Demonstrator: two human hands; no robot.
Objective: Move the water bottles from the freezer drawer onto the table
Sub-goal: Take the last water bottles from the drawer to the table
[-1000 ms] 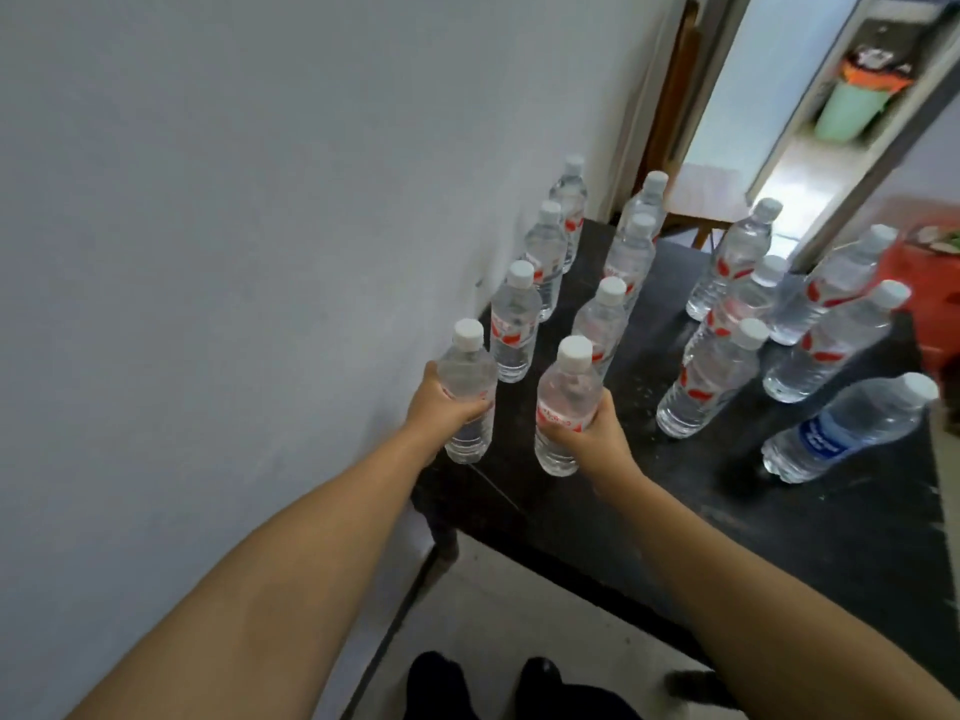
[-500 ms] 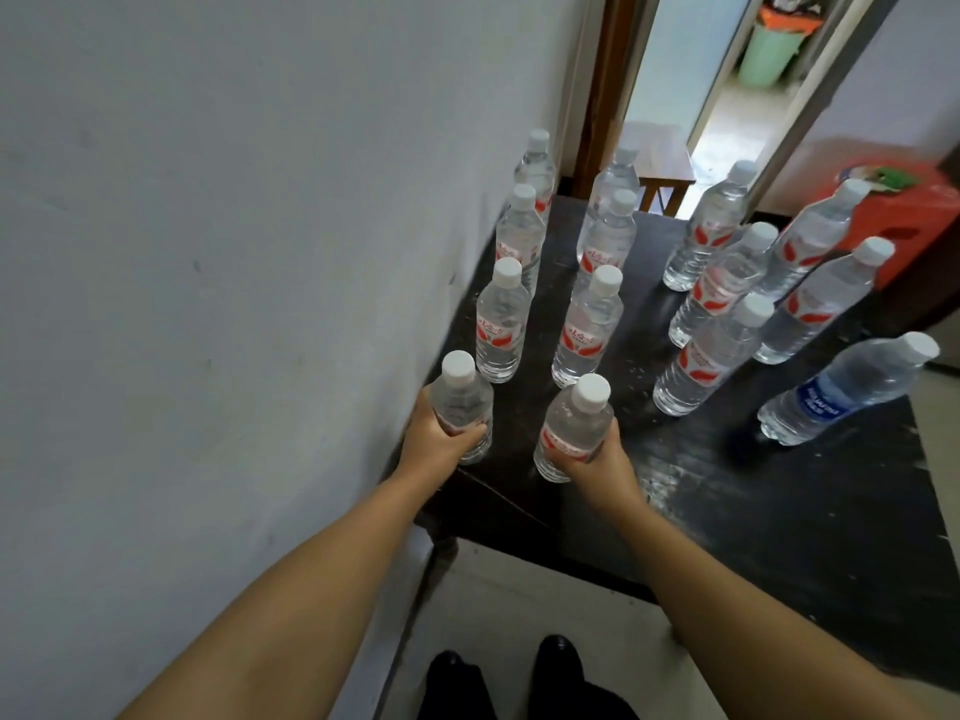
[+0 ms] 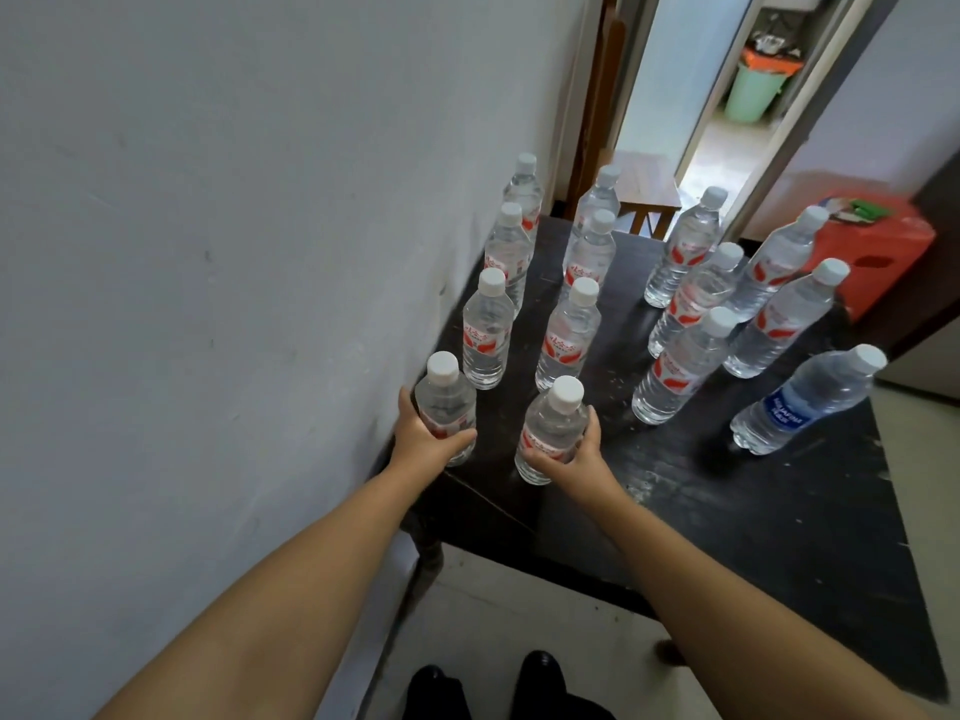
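Observation:
Several clear water bottles with white caps and red labels stand on a black table (image 3: 753, 522). My left hand (image 3: 423, 439) grips the nearest bottle by the wall (image 3: 447, 397), which stands at the table's front left corner. My right hand (image 3: 569, 459) grips another bottle (image 3: 550, 423) just to its right, its base on the tabletop. Behind them two rows of bottles (image 3: 569, 332) run along the wall. A further group (image 3: 685, 366) stands at the right, with one blue-labelled bottle (image 3: 802, 402) at the front of it. No freezer drawer is in view.
A white wall runs along the table's left side. A red plastic stool (image 3: 878, 252) stands beyond the table's far right. A wooden stool (image 3: 644, 192) and an open doorway lie behind. My shoes (image 3: 540, 683) are on the floor below the table's front edge.
Both bottles have come down and toward the front edge of the table, and now stand on it in my hands. The view has shifted slightly.

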